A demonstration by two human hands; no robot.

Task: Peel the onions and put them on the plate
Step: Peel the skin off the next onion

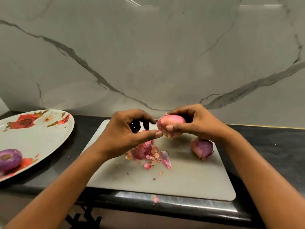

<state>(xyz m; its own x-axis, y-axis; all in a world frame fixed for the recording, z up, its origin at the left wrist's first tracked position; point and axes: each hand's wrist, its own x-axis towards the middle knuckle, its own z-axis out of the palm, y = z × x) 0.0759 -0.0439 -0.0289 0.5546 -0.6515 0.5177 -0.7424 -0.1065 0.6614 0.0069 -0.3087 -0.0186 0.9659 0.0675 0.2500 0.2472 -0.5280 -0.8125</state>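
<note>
My right hand (196,123) grips a pink unpeeled onion (171,123) above the white cutting board (181,180). My left hand (128,129) is right beside it, thumb and forefinger tips touching the onion's left end. A second onion (202,148) with torn skin lies on the board under my right wrist. A peeled purple onion (9,159) sits on the flowered plate (38,138) at the left. A heap of pink peels (146,152) lies mid-board.
The board rests on a dark countertop (264,142) against a marble wall (148,55). One peel scrap (155,199) lies on the counter's front edge. The plate overhangs the frame's left side.
</note>
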